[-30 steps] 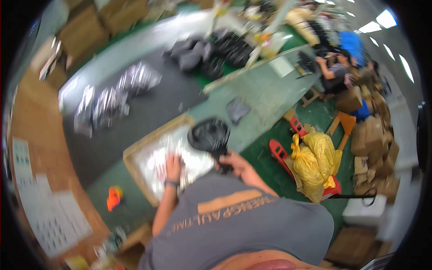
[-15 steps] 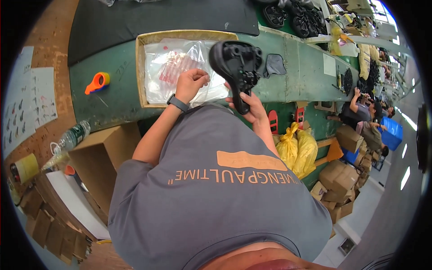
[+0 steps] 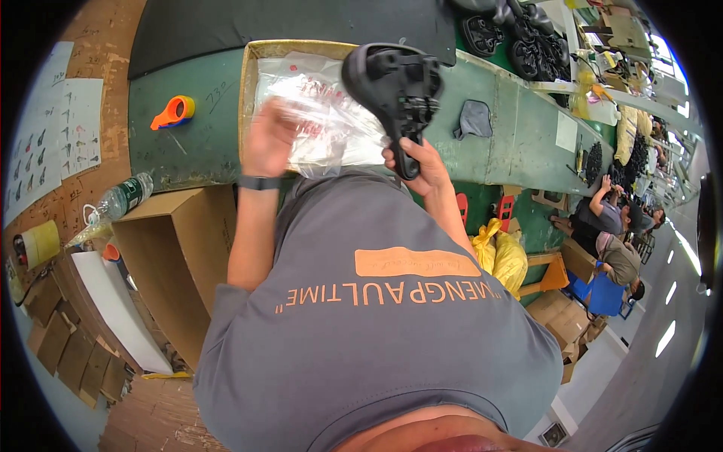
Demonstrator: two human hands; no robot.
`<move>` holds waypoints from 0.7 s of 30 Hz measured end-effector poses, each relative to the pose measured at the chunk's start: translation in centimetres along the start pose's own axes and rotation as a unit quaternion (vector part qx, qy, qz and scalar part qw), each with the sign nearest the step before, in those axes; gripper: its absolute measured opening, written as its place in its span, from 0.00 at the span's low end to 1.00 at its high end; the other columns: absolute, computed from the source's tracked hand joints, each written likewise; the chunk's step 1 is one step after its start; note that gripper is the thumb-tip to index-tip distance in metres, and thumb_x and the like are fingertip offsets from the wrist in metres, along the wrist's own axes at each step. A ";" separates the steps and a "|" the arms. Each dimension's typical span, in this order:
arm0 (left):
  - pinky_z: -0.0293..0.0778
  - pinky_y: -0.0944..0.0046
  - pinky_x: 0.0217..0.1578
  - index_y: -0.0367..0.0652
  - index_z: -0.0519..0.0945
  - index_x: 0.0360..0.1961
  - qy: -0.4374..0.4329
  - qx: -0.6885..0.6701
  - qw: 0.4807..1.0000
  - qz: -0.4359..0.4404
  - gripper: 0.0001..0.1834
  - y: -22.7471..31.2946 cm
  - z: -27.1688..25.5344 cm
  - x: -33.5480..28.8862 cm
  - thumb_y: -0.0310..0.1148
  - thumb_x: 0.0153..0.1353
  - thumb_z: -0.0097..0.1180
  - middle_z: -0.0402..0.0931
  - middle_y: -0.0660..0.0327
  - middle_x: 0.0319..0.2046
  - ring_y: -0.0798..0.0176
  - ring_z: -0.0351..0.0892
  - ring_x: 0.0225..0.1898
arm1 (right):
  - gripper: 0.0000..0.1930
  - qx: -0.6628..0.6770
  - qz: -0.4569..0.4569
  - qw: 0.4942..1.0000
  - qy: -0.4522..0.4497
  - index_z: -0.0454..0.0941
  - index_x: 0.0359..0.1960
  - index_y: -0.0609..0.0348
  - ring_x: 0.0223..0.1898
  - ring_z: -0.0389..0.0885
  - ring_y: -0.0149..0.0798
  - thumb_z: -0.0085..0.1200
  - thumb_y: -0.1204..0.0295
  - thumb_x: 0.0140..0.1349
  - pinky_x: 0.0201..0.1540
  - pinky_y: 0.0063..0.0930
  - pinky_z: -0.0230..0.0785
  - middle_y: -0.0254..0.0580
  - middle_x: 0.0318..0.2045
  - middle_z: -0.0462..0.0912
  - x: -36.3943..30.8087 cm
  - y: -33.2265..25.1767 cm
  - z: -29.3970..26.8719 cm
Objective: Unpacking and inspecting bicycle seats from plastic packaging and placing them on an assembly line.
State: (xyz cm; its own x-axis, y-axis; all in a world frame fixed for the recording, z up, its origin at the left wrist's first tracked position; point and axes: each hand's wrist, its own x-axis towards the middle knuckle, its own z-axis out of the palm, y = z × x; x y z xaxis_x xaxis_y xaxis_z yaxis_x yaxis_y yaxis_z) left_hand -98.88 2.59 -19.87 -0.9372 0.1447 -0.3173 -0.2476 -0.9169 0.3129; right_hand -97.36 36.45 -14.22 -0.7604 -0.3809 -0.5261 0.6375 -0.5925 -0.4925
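A black bicycle saddle (image 3: 388, 87) is upright in the air, its underside with moulded fittings facing me and its narrow nose pointing down. My right hand (image 3: 424, 164) is closed around that nose. My left hand (image 3: 269, 139), smeared by motion, is over the left part of a shallow cardboard tray (image 3: 247, 94). A blurred clear plastic bag (image 3: 331, 113) stretches from its fingers toward the saddle, and the fingers appear pinched on it. More clear bags with red print (image 3: 309, 74) lie in the tray.
An orange tape dispenser (image 3: 175, 111) and a grey cloth piece (image 3: 473, 119) lie on the green bench. Black padding (image 3: 286, 22) covers its far side. An open cardboard box (image 3: 177, 256) and plastic bottle (image 3: 124, 200) are at left, yellow sacks (image 3: 508, 260) at right. Co-workers (image 3: 602, 207) sit farther right.
My left hand has moved left across the tray, drawing plastic with it. The saddle remains in my right hand, and the whole view has shifted slightly.
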 end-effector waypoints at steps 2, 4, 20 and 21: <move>0.83 0.62 0.49 0.42 0.81 0.55 -0.043 -0.075 0.996 0.021 0.09 3.8 0.9 0.6 0.32 0.79 0.54 0.85 0.67 0.41 0.69 0.85 0.43 | 0.24 0.036 -0.047 0.997 -0.048 0.72 0.64 0.63 0.44 0.85 0.44 0.64 0.71 0.70 0.43 0.36 0.82 0.50 0.49 0.83 -0.1 -0.6 0.1; 0.80 0.68 0.41 0.42 0.82 0.53 0.115 0.031 0.988 -0.098 0.09 5.2 3.9 1.5 0.33 0.79 0.55 0.80 0.71 0.33 0.73 0.81 0.37 | 0.28 -0.006 -0.079 0.994 -0.077 0.72 0.65 0.65 0.44 0.85 0.43 0.67 0.69 0.67 0.43 0.36 0.81 0.50 0.49 0.83 -0.2 -2.0 0.6; 0.78 0.68 0.40 0.35 0.89 0.45 -0.014 0.569 0.786 0.240 0.07 1.9 19.3 21.2 0.28 0.74 0.64 0.87 0.65 0.36 0.72 0.81 0.37 | 0.29 -0.076 -0.025 0.995 -0.055 0.66 0.72 0.66 0.40 0.91 0.47 0.58 0.61 0.77 0.35 0.37 0.87 0.53 0.54 0.84 12.6 -18.1 -3.8; 0.75 0.72 0.39 0.36 0.89 0.47 0.081 0.573 0.771 0.265 0.10 4.3 17.8 22.9 0.32 0.77 0.63 0.86 0.67 0.37 0.76 0.78 0.38 | 0.26 -0.120 -0.086 0.988 0.043 0.69 0.68 0.65 0.41 0.91 0.47 0.58 0.61 0.77 0.38 0.38 0.88 0.52 0.53 0.84 14.9 -20.0 -5.8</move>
State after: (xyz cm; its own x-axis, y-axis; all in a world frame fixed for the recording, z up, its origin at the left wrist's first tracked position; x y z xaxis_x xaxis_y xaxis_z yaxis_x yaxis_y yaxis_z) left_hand -125.76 8.59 -9.85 -0.9616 -0.2702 0.0478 0.0178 0.1125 0.9935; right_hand -120.69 46.77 -16.23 -0.8528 -0.2215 -0.4729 0.5195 -0.4529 -0.7246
